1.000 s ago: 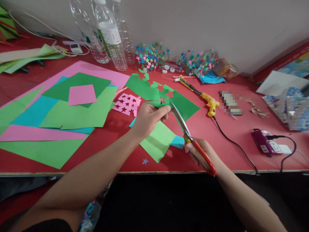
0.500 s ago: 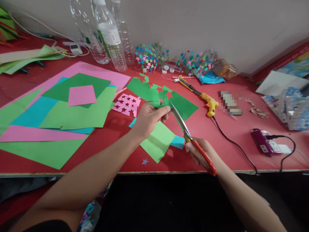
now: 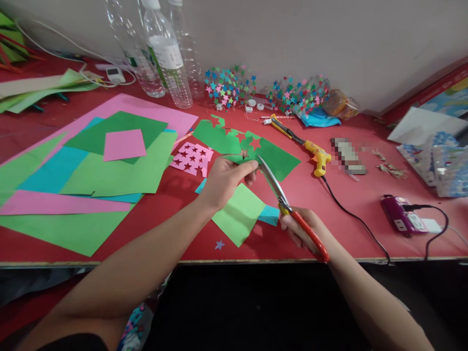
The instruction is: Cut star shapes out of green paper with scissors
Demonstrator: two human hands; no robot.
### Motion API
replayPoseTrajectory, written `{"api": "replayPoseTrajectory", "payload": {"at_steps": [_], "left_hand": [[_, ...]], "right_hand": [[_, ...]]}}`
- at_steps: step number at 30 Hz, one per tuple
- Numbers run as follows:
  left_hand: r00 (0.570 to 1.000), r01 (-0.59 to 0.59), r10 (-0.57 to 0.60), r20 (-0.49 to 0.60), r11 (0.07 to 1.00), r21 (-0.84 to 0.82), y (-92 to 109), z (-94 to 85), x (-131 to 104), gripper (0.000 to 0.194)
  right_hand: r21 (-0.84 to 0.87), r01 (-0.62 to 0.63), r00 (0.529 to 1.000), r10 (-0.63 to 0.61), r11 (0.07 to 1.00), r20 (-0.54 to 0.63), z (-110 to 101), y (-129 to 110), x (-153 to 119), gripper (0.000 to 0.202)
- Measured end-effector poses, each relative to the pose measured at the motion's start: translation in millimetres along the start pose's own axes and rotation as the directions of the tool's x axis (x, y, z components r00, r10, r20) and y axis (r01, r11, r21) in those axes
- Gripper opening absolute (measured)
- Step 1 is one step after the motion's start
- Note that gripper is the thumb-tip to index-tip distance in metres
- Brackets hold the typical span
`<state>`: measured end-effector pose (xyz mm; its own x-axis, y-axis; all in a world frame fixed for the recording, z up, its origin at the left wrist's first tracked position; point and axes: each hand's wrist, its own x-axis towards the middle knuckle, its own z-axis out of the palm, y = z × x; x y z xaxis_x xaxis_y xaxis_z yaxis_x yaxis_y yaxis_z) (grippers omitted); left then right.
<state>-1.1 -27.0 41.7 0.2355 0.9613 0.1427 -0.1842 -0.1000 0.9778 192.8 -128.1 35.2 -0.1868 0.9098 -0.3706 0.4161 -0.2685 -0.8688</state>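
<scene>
My left hand [image 3: 228,178] pinches the near edge of a dark green sheet [image 3: 280,158] that has star-shaped holes along its length. In my right hand [image 3: 302,226] are scissors [image 3: 307,231] with red handles, their blades pointing up and left to the green paper beside my left fingertips. Beneath and nearer lie a light green square [image 3: 239,214] and a blue piece [image 3: 269,215]. Left of the green sheet is a pink piece [image 3: 192,158] full of star holes. A small purple star [image 3: 219,244] rests near the table's front edge.
Coloured sheets [image 3: 120,175] overlap on the left. Plastic bottles [image 3: 170,68] and star-covered bundles [image 3: 228,87] stand at the back. A yellow glue gun [image 3: 319,157] with a black cord and a purple power block [image 3: 404,214] are on the right.
</scene>
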Motion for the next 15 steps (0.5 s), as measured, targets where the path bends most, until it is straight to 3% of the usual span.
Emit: {"api": "replayPoseTrajectory", "payload": {"at_steps": [7, 15], "left_hand": [[0.996, -0.054, 0.056, -0.069, 0.998, 0.033, -2, -0.6, 0, 0.020], [0.986, -0.042, 0.061, -0.155, 0.991, 0.125, -4, 6.2, -9, 0.034]], "right_hand": [[0.050, 0.047, 0.996, -0.051, 0.998, 0.074, 0, 3, -1, 0.053], [0.063, 0.077, 0.990, -0.084, 0.995, 0.114, 2, 3, -2, 0.058]]}}
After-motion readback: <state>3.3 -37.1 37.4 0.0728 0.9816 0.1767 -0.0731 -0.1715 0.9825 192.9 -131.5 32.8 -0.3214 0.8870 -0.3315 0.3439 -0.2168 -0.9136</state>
